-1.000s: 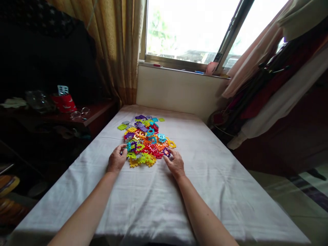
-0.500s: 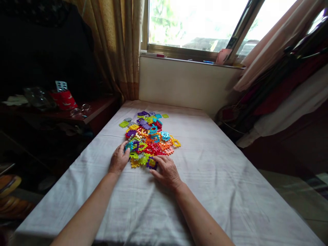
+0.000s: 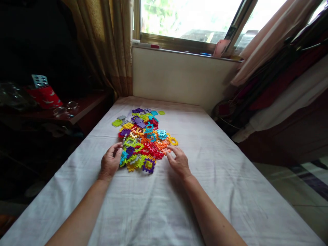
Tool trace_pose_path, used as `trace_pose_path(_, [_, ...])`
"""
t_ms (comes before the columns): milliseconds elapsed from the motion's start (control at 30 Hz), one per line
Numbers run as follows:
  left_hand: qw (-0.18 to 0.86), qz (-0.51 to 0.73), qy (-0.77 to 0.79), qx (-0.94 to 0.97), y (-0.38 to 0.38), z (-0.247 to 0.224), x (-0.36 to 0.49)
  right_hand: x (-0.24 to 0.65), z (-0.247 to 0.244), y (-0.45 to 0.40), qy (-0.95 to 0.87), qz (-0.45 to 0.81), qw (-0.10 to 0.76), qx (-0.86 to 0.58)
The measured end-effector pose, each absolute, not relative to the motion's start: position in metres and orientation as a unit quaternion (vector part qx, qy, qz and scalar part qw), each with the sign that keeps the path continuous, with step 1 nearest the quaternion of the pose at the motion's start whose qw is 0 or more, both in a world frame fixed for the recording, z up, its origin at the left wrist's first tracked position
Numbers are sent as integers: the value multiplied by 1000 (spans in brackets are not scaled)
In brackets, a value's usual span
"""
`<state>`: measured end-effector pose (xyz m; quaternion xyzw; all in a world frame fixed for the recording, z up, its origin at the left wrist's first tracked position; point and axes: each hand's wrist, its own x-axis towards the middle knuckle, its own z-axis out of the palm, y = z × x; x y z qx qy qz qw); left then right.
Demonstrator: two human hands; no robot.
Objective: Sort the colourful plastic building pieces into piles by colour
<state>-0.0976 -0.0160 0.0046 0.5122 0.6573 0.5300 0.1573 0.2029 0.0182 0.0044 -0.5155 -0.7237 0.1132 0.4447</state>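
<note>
Interlocking plastic building pieces (image 3: 143, 140) with notched edges lie in a loose pile on the cloth-covered table, in purple, green, yellow, blue, orange and red. My left hand (image 3: 110, 162) rests against the pile's left edge, close to a light-blue piece (image 3: 123, 157), fingers loosely bent and thumb apart. At the right edge, my right hand (image 3: 179, 163) is open, its fingertips by the salmon-coloured pieces (image 3: 165, 149). Nothing shows in either hand. A purple square frame piece (image 3: 149, 164) lies at the pile's near edge, between the hands.
The white cloth (image 3: 217, 191) covers the table. To the left, a dark red side table holds glasses (image 3: 66, 108) and a red container (image 3: 46, 97) with a blister pack. A curtain (image 3: 102, 44) hangs behind, and clothes (image 3: 276, 89) hang at the right.
My right hand has left the purple frame piece and moved right to the salmon pieces. My left hand has shifted slightly left along the pile. The view has turned a little.
</note>
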Motion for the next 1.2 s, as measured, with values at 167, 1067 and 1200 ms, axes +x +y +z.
trace_pose_path(167, [142,578,656,464,1,-2,-108,221,4,70,-694,91,410,-585])
trace_pose_path(1067, [160,525,665,506,26,14,-115,139,47,56,-843,158,321,-402])
trace_pose_path(1200, [160,517,670,508,26,16,-114,196,69,78,-783,185,193,-562])
